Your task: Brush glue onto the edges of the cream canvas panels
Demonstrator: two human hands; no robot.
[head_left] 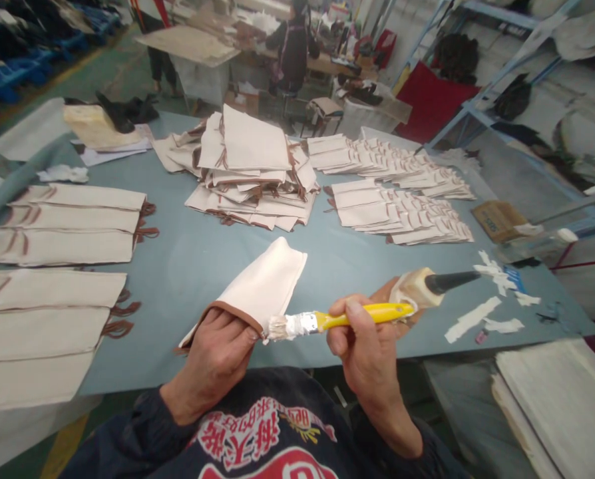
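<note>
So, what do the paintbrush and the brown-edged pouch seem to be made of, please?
The paintbrush has a glossy yellow handle, possibly plastic or painted wood, and a shiny, probably metal ferrule. The pouch looks like matte cream fabric, judging by its softly curled end.

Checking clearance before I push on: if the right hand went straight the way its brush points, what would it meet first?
With the yellow brush leading, the right hand would meet the cream pouch's trimmed corner, beside the left hand's fingers. The bristles look already there, though depth is unclear.
</note>
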